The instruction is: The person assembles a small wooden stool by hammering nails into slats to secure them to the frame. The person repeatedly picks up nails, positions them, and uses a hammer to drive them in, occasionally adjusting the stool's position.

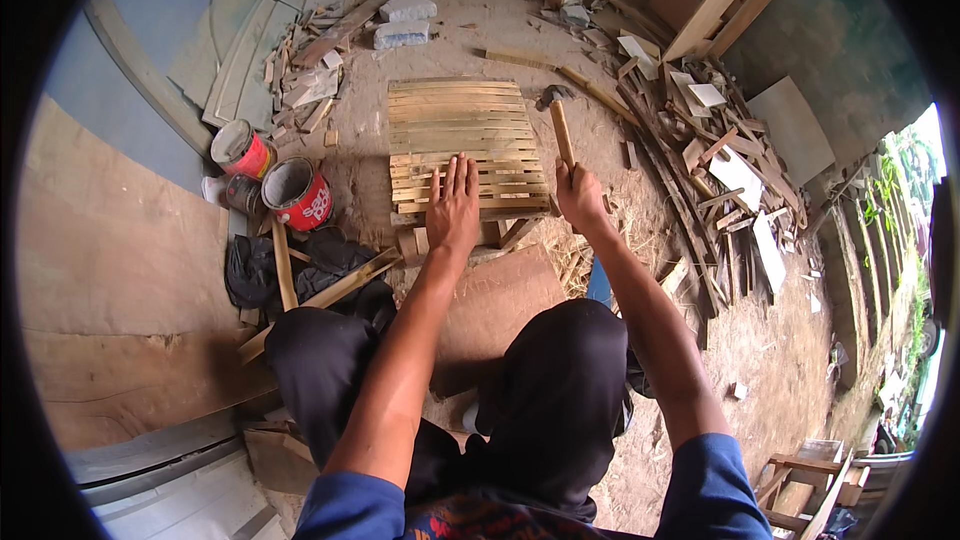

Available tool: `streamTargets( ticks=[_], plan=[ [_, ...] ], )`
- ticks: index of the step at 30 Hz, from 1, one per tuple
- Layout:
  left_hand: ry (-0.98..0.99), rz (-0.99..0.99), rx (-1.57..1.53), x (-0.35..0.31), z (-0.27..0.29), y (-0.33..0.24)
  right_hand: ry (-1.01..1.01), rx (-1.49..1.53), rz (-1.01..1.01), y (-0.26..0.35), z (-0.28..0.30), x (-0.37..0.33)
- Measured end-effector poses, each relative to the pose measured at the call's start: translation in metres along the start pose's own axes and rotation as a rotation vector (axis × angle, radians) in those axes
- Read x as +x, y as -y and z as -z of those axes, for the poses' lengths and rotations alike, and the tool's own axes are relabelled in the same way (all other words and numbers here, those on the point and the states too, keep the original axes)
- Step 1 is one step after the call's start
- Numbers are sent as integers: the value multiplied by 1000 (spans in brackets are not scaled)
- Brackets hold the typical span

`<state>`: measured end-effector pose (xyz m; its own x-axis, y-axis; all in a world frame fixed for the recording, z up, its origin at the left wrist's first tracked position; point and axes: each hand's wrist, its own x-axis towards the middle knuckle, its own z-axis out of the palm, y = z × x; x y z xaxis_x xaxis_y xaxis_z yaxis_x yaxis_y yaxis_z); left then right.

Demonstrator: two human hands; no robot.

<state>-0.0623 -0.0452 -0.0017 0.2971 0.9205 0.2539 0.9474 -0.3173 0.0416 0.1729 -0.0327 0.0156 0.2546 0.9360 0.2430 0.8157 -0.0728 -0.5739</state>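
Note:
A slatted panel [455, 118] of narrow bamboo or wood strips lies in front of me, raised on pieces of wood. Gaps show between its nearer strips, while the far strips sit closer together. My left hand [454, 208] rests flat on the near part of the panel, fingers stretched forward. Just beyond the panel's right edge, my right hand [582, 198] grips a hammer [563, 132] by its wooden handle. Its dark head points up and away from me, beside the panel's far right corner.
Red paint cans [308, 208] and a black plastic bag [255, 270] stand at the left. Scrap wood [715, 165] is heaped on the right. Pale blocks [402, 34] lie farther back. A brown board [500, 305] lies between my knees, near wood shavings [575, 265].

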Motion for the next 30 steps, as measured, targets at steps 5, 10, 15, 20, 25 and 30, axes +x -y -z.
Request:
streamTargets(
  ticks=[5, 10, 15, 20, 25, 30],
  plan=[
    [133, 22, 16, -7, 11, 9, 206, 154, -224, 49, 24, 28],
    [119, 21, 27, -5, 9, 9, 44, 245, -108, 46, -3, 20],
    [111, 5, 30, -3, 8, 3, 150, 41, -81, 26, -12, 20],
    [126, 8, 25, -4, 10, 2, 175, 113, -153, 43, 0, 19],
    [127, 25, -14, -6, 8, 10, 410, 130, -359, 73, 13, 11],
    [125, 10, -23, -3, 9, -1, 169, 54, -168, 43, -7, 10]
  ],
)
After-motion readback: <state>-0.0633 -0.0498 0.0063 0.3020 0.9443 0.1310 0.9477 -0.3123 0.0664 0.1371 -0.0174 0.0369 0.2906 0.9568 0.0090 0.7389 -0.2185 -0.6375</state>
